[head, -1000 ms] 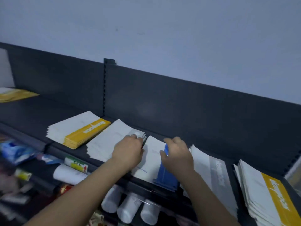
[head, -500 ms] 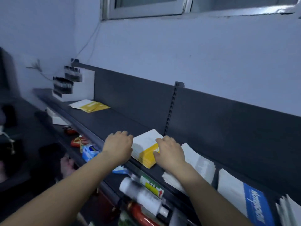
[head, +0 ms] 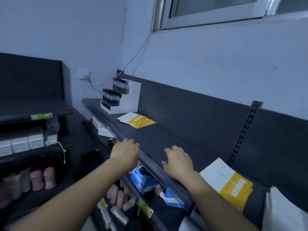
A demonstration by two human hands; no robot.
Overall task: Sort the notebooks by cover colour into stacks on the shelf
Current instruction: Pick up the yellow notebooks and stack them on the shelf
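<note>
Beside yellow notebooks point(head: 233, 185), a white stack point(head: 283, 212), perhaps more, half out of view.

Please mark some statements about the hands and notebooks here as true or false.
1. Neither the left hand nor the right hand holds a notebook. True.
2. A blue notebook lies between the hands. False: only bare shelf shows there.
3. The far yellow notebooks lie beside the white stand. True.
4. The near yellow stack lies left of the left hand. False: it lies right of the right hand.
</note>
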